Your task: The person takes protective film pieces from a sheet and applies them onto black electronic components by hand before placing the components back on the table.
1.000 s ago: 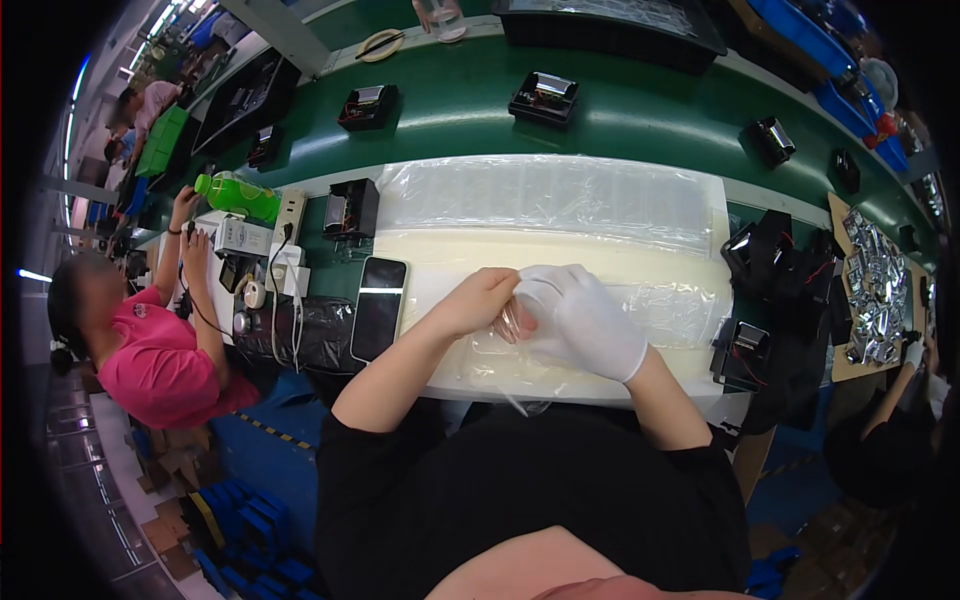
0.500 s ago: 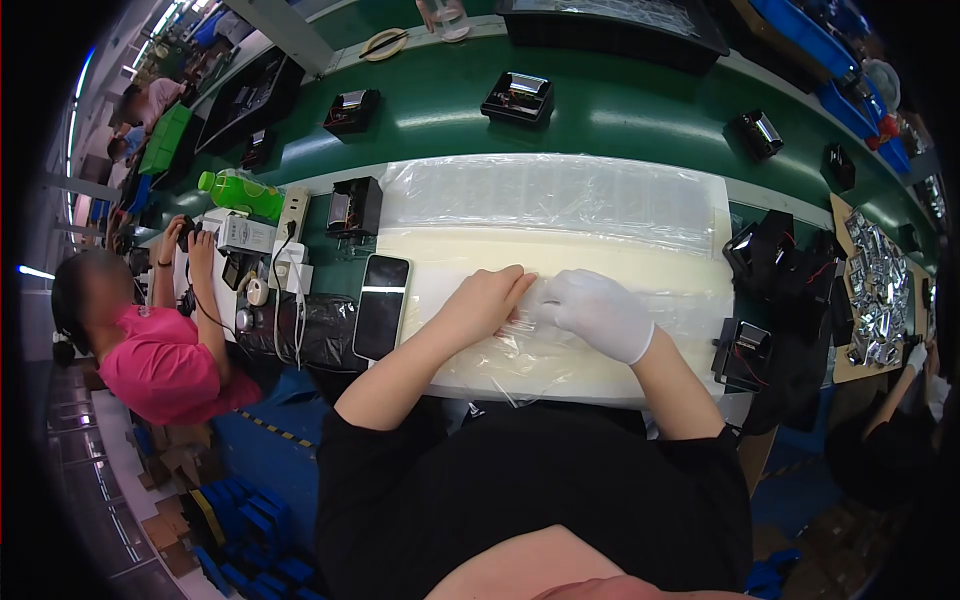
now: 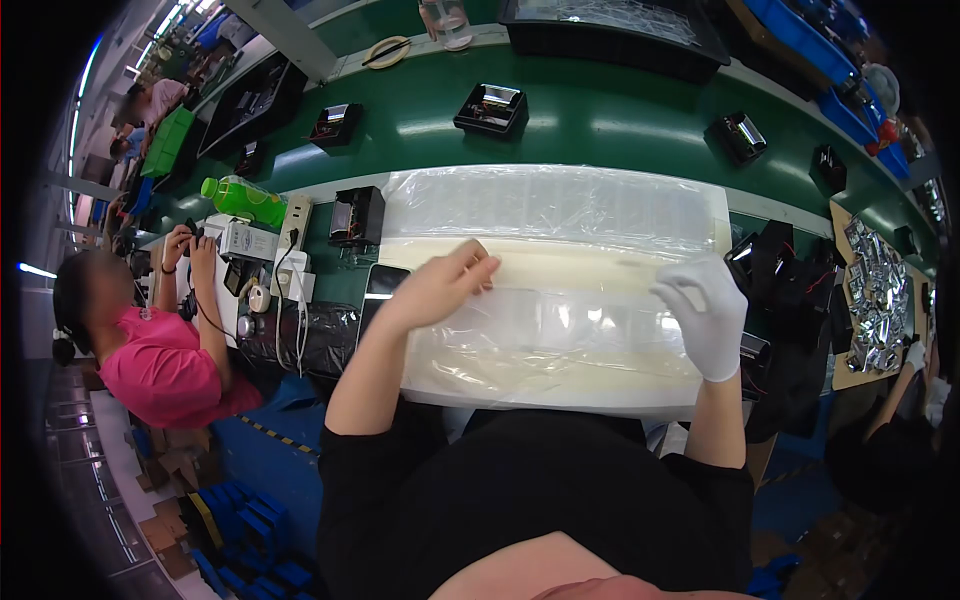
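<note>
My bare left hand (image 3: 452, 284) hovers over the left part of a clear plastic film (image 3: 540, 325), beside the phone (image 3: 378, 300), its fingers loosely bent and apart with nothing seen between them. Over the right end of the film is my right hand (image 3: 704, 305) in a white glove, thumb and fingers pinched together; a faint blur lies by the fingertips, and what they hold, if anything, cannot be made out. The film lies on a pale padded surface (image 3: 570, 262). Behind it, a second wrapped clear sheet (image 3: 550, 205) stretches across.
Several black units, one nearest the middle (image 3: 492, 110), stand on the green bench (image 3: 620, 120). A power strip (image 3: 293, 225) and green bottle (image 3: 245, 200) are left, near a person in pink (image 3: 170, 355). Silvery parts (image 3: 872, 295) lie right, near another person's arm. A black tray (image 3: 615, 40) sits behind.
My hands have moved apart, left hand leftward and gloved hand rightward. The bunched film between them now lies spread out. Units on the green bench have shifted left.
</note>
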`<state>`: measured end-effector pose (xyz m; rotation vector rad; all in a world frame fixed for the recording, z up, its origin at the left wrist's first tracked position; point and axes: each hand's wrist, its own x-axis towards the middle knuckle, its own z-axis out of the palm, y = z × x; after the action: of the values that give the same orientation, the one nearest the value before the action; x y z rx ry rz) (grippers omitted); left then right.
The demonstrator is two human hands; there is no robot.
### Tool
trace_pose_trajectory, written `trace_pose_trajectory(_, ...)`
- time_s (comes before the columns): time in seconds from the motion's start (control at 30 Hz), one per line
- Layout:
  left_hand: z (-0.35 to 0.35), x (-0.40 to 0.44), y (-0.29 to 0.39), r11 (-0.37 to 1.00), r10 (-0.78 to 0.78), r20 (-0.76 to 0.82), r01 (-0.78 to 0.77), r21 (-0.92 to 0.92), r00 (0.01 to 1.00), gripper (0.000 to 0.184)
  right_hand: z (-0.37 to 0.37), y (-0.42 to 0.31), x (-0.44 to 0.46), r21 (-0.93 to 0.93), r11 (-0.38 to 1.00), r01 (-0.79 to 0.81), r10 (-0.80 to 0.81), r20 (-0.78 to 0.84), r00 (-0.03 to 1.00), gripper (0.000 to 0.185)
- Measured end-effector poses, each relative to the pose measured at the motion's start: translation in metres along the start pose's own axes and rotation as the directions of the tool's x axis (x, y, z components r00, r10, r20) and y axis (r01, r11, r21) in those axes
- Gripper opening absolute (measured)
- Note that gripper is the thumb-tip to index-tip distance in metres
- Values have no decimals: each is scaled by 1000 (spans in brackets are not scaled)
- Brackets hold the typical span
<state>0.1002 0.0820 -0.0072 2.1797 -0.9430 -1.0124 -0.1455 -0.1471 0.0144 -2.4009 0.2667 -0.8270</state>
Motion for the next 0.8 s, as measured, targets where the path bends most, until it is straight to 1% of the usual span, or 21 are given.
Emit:
trace_pose_trajectory(0.03,-11,3,-3,981,118,3,-116,-155,993,31,0,3,-3,112,982,-149,159,-86,984,24)
trace_pose_trajectory(0.07,-22,7,1,971,168,-25,-170,-171,985,31,1,3,-2,109,983,-147,157,-90,983,24)
trace_pose_trajectory(0.1,-32,12,5,957,218,-51,-224,-184,975,32,5,0,0,247,930,-272,301,-91,949,25)
trace_pose_trajectory(0.13,-40,23,3,966,230,-76,-237,-100,970,36,8,-5,1,378,843,-383,440,-73,895,27)
trace_pose_trajectory(0.2,-57,40,17,971,224,-51,-219,91,973,38,10,-13,0,598,582,-552,685,6,728,32)
trace_pose_trajectory(0.27,-76,66,13,966,213,-77,-198,167,974,48,16,-8,-2,744,429,-513,697,89,711,38)
trace_pose_trajectory(0.3,-85,78,12,955,208,-145,-168,246,967,47,16,-8,0,743,435,-510,713,62,699,38)
trace_pose_trajectory(0.37,-101,93,19,867,213,-239,-71,493,947,45,17,-10,3,801,342,-491,689,142,711,28)
trace_pose_trajectory(0.43,-105,113,28,907,239,-358,-76,414,903,42,16,-8,5,813,317,-487,701,145,698,25)
trace_pose_trajectory(0.47,-102,125,30,904,244,-350,-82,419,905,42,16,-8,7,822,292,-489,699,166,695,23)
trace_pose_trajectory(0.53,-87,159,18,804,409,-427,-98,586,807,40,16,-7,10,836,240,-493,685,214,697,19)
trace_pose_trajectory(0.6,-74,195,-8,680,395,-365,-1,733,843,36,16,-8,11,841,241,-485,680,210,702,17)
trace_pose_trajectory(0.63,-69,199,-9,675,401,-363,-3,738,841,36,16,-8,12,842,244,-481,679,206,705,16)
trace_pose_trajectory(0.7,-54,202,-4,407,601,-398,163,899,693,33,16,-9,12,843,250,-476,678,198,708,14)
trace_pose_trajectory(0.73,-50,206,-2,405,604,-396,162,900,691,33,16,-10,12,845,251,-472,678,195,709,14)
trace_pose_trajectory(0.8,-42,210,2,405,553,-458,255,878,696,32,20,-11,12,873,253,-417,671,151,726,14)
